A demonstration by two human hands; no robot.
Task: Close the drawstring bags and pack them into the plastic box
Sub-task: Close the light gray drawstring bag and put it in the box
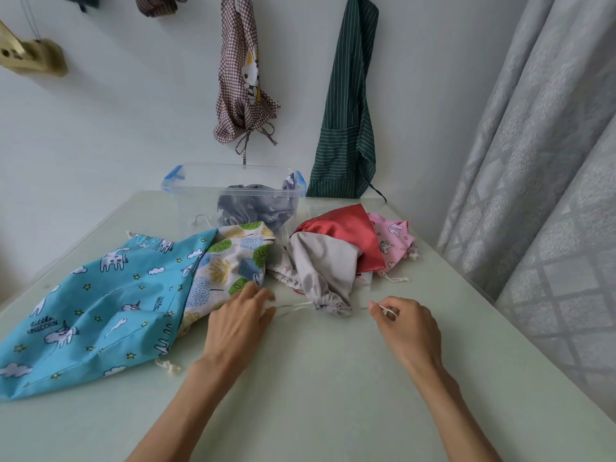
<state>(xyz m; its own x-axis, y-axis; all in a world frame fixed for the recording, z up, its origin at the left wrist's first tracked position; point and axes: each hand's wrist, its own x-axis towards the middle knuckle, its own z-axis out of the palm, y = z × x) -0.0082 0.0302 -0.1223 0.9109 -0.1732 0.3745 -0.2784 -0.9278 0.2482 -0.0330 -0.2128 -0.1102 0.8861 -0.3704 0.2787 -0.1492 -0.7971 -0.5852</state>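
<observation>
A grey drawstring bag (pixel 325 271) lies mid-table with its mouth gathered tight toward me. My right hand (pixel 405 323) pinches the white cord on the bag's right side. My left hand (pixel 238 315) holds the white cord on the left side, fingers curled round it. A large blue unicorn bag (pixel 96 305) lies flat at the left, a tree-print bag (pixel 230 261) partly over it. A red bag (pixel 346 233) and a pink bag (pixel 395 238) lie behind the grey one. The clear plastic box (pixel 186 191) with blue clips stands at the back and holds a dark grey bag (pixel 253 203).
The pale green table (pixel 316 378) runs to the wall at the back. A grey curtain (pixel 533 161) hangs along the right edge. A checked apron (pixel 243 71) and a green striped apron (pixel 350 111) hang on the wall behind the box.
</observation>
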